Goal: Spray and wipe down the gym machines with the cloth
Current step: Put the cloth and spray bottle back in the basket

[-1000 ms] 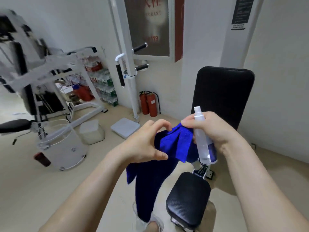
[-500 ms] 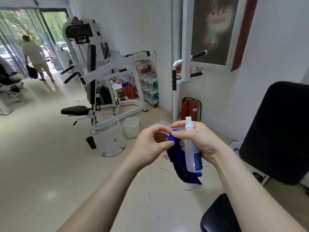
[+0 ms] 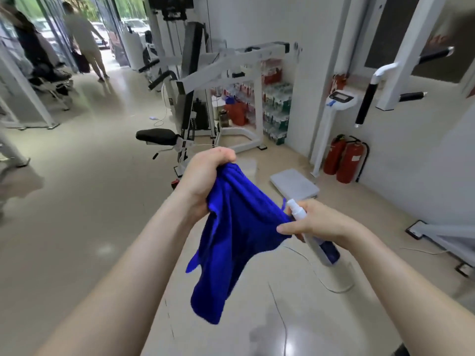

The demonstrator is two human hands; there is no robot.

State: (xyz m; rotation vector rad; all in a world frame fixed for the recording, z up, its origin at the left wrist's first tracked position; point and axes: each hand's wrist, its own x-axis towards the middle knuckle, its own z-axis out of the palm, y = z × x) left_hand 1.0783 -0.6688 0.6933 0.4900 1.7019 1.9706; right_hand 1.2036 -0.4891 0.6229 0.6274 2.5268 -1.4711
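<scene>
The blue cloth (image 3: 231, 235) hangs in the air, its top bunched in the fisted left hand (image 3: 203, 181). At the cloth's right edge the right hand (image 3: 317, 222) curls round a spray bottle (image 3: 322, 247) (nozzle uppermost). Beyond the cloth: a white gym machine (image 3: 198, 78) and 2 fire extinguishers (image 3: 345, 160)

The cloth (image 3: 231, 242) is a soft, matt blue fabric hanging in loose folds, while the spray bottle (image 3: 323, 250) is smooth plastic, white at the nozzle and cloudy along the body, with a dark blue label. The machine frame (image 3: 226, 66) looks like white-painted metal with a slight sheen, its seat pad (image 3: 156, 136) has a matt black padded covering, and the handle grip (image 3: 365, 104) on the nearer rig is a dull black sleeve, rubber or foam. The floor (image 3: 77, 214) is smooth, pale and glossy enough to throw back light, and the fire extinguishers (image 3: 347, 163) are shiny red painted metal.
</scene>
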